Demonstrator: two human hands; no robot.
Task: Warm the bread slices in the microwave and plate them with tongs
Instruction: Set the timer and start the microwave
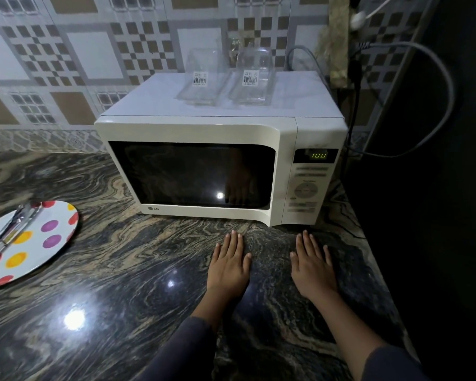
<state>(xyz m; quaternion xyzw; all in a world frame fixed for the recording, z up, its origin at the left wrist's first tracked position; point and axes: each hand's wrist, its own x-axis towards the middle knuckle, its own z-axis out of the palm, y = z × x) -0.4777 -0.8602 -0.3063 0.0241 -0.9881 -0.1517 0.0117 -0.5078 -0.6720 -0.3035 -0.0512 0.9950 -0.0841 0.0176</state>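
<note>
A white microwave (283, 138) stands on the dark marbled counter with its door closed; its window is dark and its green display reads about 100. No bread is visible. At the left edge a white plate with coloured dots (52, 232) lies on the counter, and metal tongs (10, 231) rest across it. My left hand (228, 266) lies flat, palm down, on the counter in front of the microwave, holding nothing. My right hand (312, 266) lies flat beside it, below the control panel, also holding nothing.
Two clear plastic containers (204, 78) (254, 77) with barcode labels sit on top of the microwave. Grey cables (434, 78) loop at the right beside a dark wall. A tiled wall stands behind. The counter (121, 298) stretches left and toward me.
</note>
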